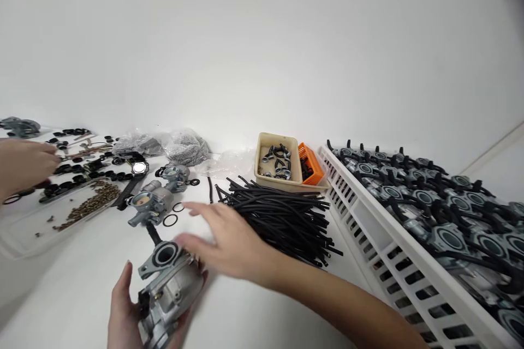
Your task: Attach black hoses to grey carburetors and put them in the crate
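My left hand [123, 313] is wrapped round a metal carburetor [174, 286], whose round bore faces up, low in the view. Over its far right edge reaches my right hand [229, 237], thumb and fingers apart and slightly blurred, with nothing visible in it; whether the thumb touches the carburetor I cannot tell. Two black O-rings [170, 220] lie just left of those fingers. More carburetors [149, 202] rest on the table beyond. Beside my right hand is a heap of black rubber hoses [282, 215].
A white slatted crate [382, 245] full of carburetors fills the right. Behind the hoses stand a beige tray [260, 169] and an orange basket [314, 166]. At left, another person's hand [27, 166] is over black parts, near a clear tray [24, 234] of brass pieces and a wristwatch [140, 168].
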The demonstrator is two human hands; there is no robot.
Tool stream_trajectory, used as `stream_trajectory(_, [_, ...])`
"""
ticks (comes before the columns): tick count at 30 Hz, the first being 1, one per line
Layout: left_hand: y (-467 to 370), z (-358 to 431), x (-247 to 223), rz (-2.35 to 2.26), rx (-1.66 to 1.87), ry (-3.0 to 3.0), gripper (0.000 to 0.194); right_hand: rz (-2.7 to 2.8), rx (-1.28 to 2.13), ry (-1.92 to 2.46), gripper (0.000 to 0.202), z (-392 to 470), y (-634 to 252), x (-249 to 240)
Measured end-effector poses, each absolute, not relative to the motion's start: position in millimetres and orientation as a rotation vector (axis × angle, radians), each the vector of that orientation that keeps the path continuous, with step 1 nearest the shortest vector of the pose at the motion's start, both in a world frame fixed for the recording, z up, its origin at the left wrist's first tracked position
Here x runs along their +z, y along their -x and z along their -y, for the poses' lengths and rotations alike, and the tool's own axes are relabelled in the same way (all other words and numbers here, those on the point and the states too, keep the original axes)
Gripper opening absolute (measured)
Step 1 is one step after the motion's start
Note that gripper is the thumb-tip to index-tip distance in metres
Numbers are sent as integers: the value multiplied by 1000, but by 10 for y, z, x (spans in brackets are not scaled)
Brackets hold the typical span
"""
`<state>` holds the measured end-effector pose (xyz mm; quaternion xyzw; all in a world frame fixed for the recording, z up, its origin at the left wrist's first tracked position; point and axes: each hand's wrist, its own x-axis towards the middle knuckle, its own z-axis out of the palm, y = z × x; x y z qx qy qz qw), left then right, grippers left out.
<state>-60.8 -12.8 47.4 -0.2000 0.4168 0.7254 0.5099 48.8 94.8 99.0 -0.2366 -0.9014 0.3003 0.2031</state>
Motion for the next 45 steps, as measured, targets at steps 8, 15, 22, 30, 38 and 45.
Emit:
stream_trajectory(8, [564, 134, 543, -833, 1868, 599, 37, 2586, 240, 1081, 25, -1935, -774, 903])
stream_trajectory(15, [617, 158, 456, -886, 1794, 533, 38, 2325, 126, 936, 18, -2022, -870, 1020])
stream_trajectory(22, [635, 166, 399, -944, 1797, 460, 42, 1464, 238, 596, 30, -1737, -1092, 1588])
stream_trajectory(30, [589, 157, 480, -987, 1795, 429, 46, 1455, 411, 498, 31, -1519, -955, 1671])
stream_trajectory(38, [618, 165, 344, -880, 1852, 423, 45, 1750, 904, 488, 27, -1345, -617, 1261])
stream_trajectory(45, [600, 164, 365, -852, 1858, 427, 42, 2370, 1026, 620, 19, -1313, -473, 943])
